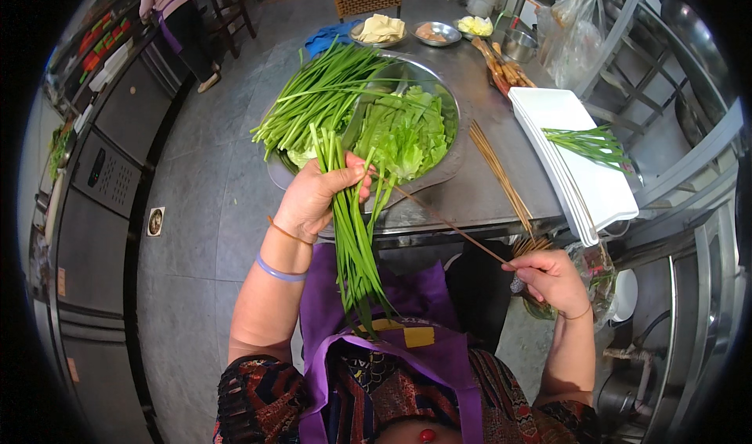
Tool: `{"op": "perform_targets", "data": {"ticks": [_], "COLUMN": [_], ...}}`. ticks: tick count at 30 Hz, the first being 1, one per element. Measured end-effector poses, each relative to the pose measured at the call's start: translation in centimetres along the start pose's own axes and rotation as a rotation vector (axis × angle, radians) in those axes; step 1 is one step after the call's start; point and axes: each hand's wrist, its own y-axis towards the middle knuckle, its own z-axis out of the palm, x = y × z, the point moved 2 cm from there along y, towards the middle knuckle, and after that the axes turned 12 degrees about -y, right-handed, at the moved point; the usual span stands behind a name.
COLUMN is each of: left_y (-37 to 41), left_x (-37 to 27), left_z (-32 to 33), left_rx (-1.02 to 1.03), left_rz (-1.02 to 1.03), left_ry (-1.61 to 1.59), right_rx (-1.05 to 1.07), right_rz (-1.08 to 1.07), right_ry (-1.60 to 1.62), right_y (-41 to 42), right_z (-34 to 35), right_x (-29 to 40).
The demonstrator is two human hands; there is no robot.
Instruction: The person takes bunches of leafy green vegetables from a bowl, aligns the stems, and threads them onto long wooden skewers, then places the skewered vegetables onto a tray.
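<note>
A bunch of green garlic chives point(355, 244) is gripped in my left hand point(320, 194), the leaf ends hanging toward my purple apron. My right hand point(549, 279) pinches one end of a thin bamboo skewer point(449, 225); its other end reaches the chives at my left fingers, where the tip is hidden. Just beyond my left hand stands a large steel basin point(449, 82), with more chives point(329, 91) piled on its left and lettuce leaves point(411, 129) on its right. Several loose skewers point(499, 173) lie on the steel table, right of the basin.
Stacked white trays point(564, 150) at the table's right edge carry a skewered chive bunch point(587, 144). Behind are plates of tofu sheets point(382, 28) and pale meat point(432, 31), plus filled skewers point(499, 65). A metal rack point(640, 91) borders the right. Another person point(176, 21) stands at the far-left counter.
</note>
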Motion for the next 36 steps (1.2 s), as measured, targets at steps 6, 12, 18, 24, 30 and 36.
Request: {"op": "perform_targets", "data": {"ticks": [6, 12, 18, 24, 30, 36], "left_y": [-0.4, 0.2, -0.8, 0.4, -0.8, -0.7], "left_x": [0.2, 0.5, 0.0, -0.4, -3.5, -2.9], "left_z": [0.5, 3.3, 1.5, 4.4, 1.5, 1.3], "left_rx": [-0.04, -0.032, 0.13, 0.105, -0.047, 0.04], "left_rz": [0.081, 0.088, 0.048, 0.105, 0.353, 0.275], "left_ry": [0.12, 0.068, -0.092, 0.005, -0.014, -0.048], "right_rx": [0.015, -0.055, 0.045, -0.177, -0.746, -1.184], "right_rz": [-0.008, -0.062, -0.093, -0.124, -0.181, -0.119], "right_ry": [0.023, -0.03, 0.018, 0.163, 0.097, -0.425], "right_y": [1.0, -0.2, -0.3, -3.5, -6.6, -4.4], "right_z": [1.4, 0.8, -0.1, -3.8, -12.7, -18.3], "right_x": [0.9, 1.7, 3.1, 2.4, 2.2, 2.0]}}
